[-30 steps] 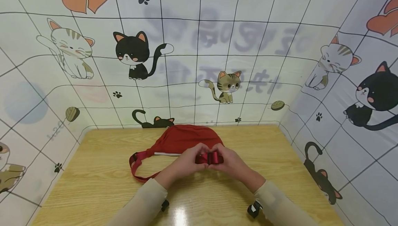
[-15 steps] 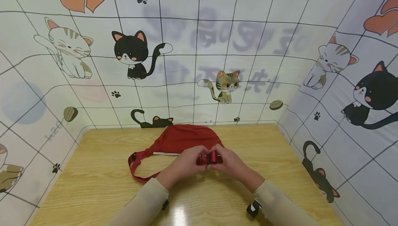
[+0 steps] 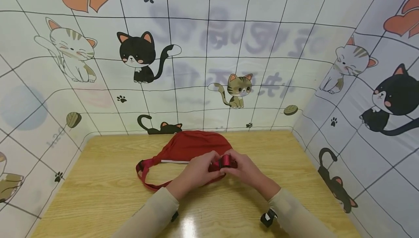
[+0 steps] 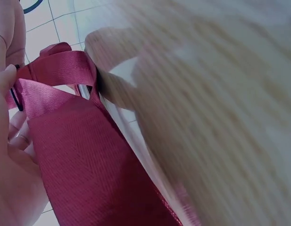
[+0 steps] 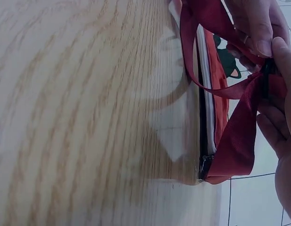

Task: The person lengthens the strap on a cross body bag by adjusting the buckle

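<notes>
A red waist bag point(image 3: 196, 144) lies on the table with its zipper side toward the person. Both hands are raised in front of it, fingertips meeting at a black plastic strap buckle point(image 5: 266, 77). My left hand point(image 3: 200, 170) pinches the dark red strap point(image 4: 88, 155) on one side of the buckle. On the other side, my right hand point(image 3: 244, 169) pinches the strap, with a short loop of webbing standing up between the hands. Strap lengths hang below the fingers in both wrist views. The fingers cover part of the buckle.
A second black strap adjuster point(image 3: 141, 165) sits on the strap loop at the bag's left. The wooden table point(image 3: 114, 209) ends at a white cloth wall point(image 3: 193, 48) printed with cartoon cats, with cloth sides left and right.
The hands shift slightly, the right hand a little to the right, and the small webbing loop moves with it. More strap shows below the fingers. The bag stays in place.
</notes>
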### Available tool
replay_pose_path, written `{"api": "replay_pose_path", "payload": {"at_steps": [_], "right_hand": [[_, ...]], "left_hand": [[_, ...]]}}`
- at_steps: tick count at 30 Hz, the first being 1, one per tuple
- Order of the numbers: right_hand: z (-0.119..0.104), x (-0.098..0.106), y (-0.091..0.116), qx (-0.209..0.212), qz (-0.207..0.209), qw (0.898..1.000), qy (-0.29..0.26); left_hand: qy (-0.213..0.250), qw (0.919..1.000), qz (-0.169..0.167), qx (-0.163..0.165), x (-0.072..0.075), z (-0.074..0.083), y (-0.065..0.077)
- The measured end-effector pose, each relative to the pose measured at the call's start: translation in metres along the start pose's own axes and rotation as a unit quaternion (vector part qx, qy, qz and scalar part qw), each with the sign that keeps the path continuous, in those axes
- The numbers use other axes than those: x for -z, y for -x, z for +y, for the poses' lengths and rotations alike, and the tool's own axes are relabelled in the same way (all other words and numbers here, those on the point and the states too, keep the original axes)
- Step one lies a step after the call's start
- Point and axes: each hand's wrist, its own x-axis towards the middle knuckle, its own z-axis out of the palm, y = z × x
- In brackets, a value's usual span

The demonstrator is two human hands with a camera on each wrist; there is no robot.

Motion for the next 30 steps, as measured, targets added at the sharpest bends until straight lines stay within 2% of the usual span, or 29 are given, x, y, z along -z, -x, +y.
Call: {"api": "replay_pose_path", "payload": {"at_steps": [7, 16, 21, 26, 30], "right_hand": [[0.0, -0.001, 0.001, 0.028, 0.009, 0.999, -0.023], [0.011, 0.0, 0.008, 0.055, 0.046, 0.997, 0.004], [0.015, 0.002, 0.013, 0.061, 0.051, 0.997, 0.014], [0.005, 0.003, 0.012, 0.051, 0.044, 0.997, 0.048], [-0.008, 0.004, 0.004, 0.058, 0.034, 0.994, 0.084]], "left_hand": [[-0.004, 1.0, -0.006, -0.002, 0.004, -0.001, 0.001], [-0.012, 0.9998, -0.012, 0.006, 0.013, -0.004, 0.003], [-0.024, 0.9997, -0.009, 0.002, 0.014, -0.006, 0.004], [-0.039, 0.9991, -0.015, -0.007, 0.014, -0.004, 0.003], [-0.049, 0.9985, -0.021, -0.011, 0.015, 0.0, 0.003]]}}
